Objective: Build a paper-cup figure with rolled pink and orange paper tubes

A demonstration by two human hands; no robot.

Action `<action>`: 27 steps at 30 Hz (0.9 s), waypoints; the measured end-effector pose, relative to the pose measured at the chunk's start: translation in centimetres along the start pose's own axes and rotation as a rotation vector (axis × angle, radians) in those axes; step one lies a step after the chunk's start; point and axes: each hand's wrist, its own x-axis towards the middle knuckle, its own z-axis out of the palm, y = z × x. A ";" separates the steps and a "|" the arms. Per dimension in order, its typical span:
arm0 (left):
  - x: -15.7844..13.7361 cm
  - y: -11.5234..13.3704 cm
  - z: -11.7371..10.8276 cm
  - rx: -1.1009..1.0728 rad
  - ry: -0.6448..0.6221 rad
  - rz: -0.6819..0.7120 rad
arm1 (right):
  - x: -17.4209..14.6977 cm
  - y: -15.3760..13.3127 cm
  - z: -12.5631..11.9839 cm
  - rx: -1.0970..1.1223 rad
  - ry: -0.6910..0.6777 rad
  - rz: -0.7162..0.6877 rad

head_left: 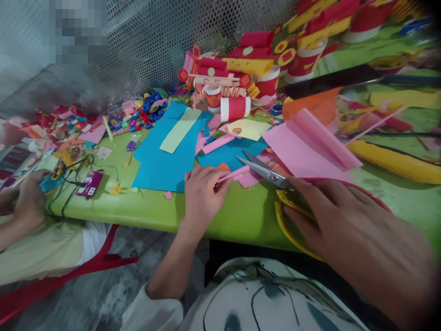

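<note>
My left hand (201, 193) pinches a pink paper strip (234, 174). My right hand (344, 220) grips the scissors (267, 172), blades open beside it.

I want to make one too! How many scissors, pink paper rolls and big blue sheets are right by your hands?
Scissors: 1
Pink paper rolls: 2, one in the left hand, one on the blue paper
Big blue sheets: 1
Total: 4
</note>
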 end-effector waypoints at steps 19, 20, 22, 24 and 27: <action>0.1 0.2 0.0 -0.001 -0.014 -0.029 | 0.0 0.0 -0.5 0.088 0.021 0.036; 0.2 0.1 -0.1 -0.056 -0.011 -0.059 | 0.0 0.1 -0.6 0.102 0.017 0.043; 0.5 0.0 -0.6 -0.243 0.006 -0.155 | 0.0 0.4 -0.7 0.137 0.027 0.069; 1.0 -0.2 -1.2 -0.516 0.030 -0.285 | -0.2 0.9 -0.8 0.216 0.054 0.110; 1.9 -0.7 -2.0 -0.926 0.024 -0.470 | -0.6 1.7 -0.9 0.541 0.064 0.185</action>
